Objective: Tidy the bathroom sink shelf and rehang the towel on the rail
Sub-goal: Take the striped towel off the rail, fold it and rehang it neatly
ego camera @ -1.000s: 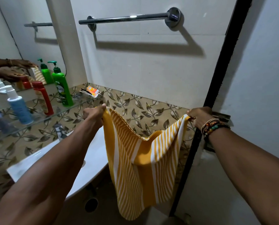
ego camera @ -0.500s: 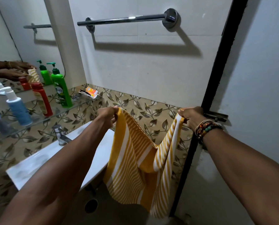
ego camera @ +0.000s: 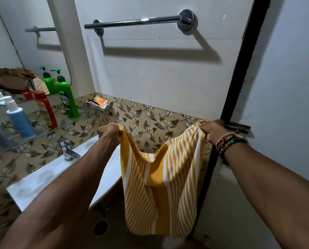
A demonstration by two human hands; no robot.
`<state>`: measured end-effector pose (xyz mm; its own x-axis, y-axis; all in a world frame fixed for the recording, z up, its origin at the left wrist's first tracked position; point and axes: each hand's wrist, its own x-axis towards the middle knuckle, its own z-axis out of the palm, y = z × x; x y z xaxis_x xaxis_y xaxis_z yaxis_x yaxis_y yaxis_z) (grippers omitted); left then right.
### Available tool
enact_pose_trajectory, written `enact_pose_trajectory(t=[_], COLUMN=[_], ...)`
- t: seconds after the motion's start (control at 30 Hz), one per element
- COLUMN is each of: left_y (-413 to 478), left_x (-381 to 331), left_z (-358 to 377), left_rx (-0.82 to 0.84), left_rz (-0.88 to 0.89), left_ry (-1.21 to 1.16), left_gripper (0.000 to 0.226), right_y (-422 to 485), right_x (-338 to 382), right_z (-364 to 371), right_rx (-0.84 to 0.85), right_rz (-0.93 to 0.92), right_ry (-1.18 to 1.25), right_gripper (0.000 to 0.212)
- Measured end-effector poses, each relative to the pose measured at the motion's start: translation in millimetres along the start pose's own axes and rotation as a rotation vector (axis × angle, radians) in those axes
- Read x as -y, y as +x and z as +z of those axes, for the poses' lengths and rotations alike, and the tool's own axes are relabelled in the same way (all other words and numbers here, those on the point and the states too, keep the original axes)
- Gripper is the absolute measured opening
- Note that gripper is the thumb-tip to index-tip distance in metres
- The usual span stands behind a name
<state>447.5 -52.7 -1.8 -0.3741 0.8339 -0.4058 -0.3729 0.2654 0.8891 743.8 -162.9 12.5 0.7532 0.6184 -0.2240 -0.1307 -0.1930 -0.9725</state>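
Hands [ego camera: 108, 132] [ego camera: 211, 130] fisted on corners of striped towel [ego camera: 160, 186]

**Towel** [ego camera: 160, 186]: yellow with white stripes, held up by its two top corners. Its top edge sags between them and the cloth hangs free, beside the basin [ego camera: 47, 178]. **Rail** [ego camera: 132, 22]: chrome bar mounted level on the white wall, well above the towel. **Shelf** [ego camera: 42, 134]: clear glass, at left. It carries an upright blue spray bottle [ego camera: 19, 119], red bottle [ego camera: 45, 110] and green pump bottle [ego camera: 67, 99], with a small orange box [ego camera: 100, 101] near its right end.
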Motion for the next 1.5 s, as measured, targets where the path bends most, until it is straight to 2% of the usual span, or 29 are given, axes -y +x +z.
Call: enact_pose_trajectory(t=[0.07,0.17,0.27,0.37,0.47,0.67,0.77,0.87,1.07,1.2,1.37,1.5], left_y=[-5.0,-23.3,-40.8,-56.1,-70.1,-100.8,-107.8,-109.1,-108.4,-111.9,-111.0,-111.3], left_x=[1.6,3.2,5.9,9.4,13.3,23.8,26.6,27.7,26.2,24.3,22.1,22.4], left_z=[-1.7,-2.8,4.9,16.8,29.1,55.0,66.2,69.9,69.0,69.0,68.1,70.8], left_rx=[0.216,0.536,0.66,0.734,0.744,0.731,0.7,0.676,0.685,0.687,0.645,0.589], left_rz=[-0.015,-0.06,-0.087,-0.102,-0.116,-0.084,-0.058,-0.039,-0.001,-0.01,-0.008,-0.006], left_ry=[0.076,0.175,0.223,0.23,0.222,0.183,0.166,0.18,0.269,0.24,0.215,0.157], left_gripper=[0.02,0.015,0.017,0.019,0.021,0.011,0.016,0.024,0.015,0.017,0.015,0.01], right_y=[-0.9,-8.7,-14.2,-22.0,-29.6,-49.2,-54.6,-57.8,-56.9,-57.4,-58.2,-61.4], right_x=[-3.2,-5.3,-4.4,-0.2,3.5,0.6,0.8,1.1,-3.0,-2.6,-3.2,-4.6], right_z=[7.1,15.6,23.5,33.2,38.2,42.5,44.2,42.9,42.4,45.3,41.9,37.5], right_rx=[-0.043,-0.003,0.004,0.068,0.161,0.203,0.23,0.222,0.178,0.202,0.316,0.446], right_rz=[-0.052,-0.069,-0.114,-0.113,-0.09,-0.207,-0.242,-0.296,-0.392,-0.481,-0.51,-0.541], right_ry=[-0.011,-0.086,-0.114,-0.148,-0.188,-0.228,-0.209,-0.202,-0.201,-0.24,-0.254,-0.258], right_gripper=[0.043,0.043,0.031,0.032,0.034,0.022,0.022,0.022,0.027,0.026,0.033,0.059])
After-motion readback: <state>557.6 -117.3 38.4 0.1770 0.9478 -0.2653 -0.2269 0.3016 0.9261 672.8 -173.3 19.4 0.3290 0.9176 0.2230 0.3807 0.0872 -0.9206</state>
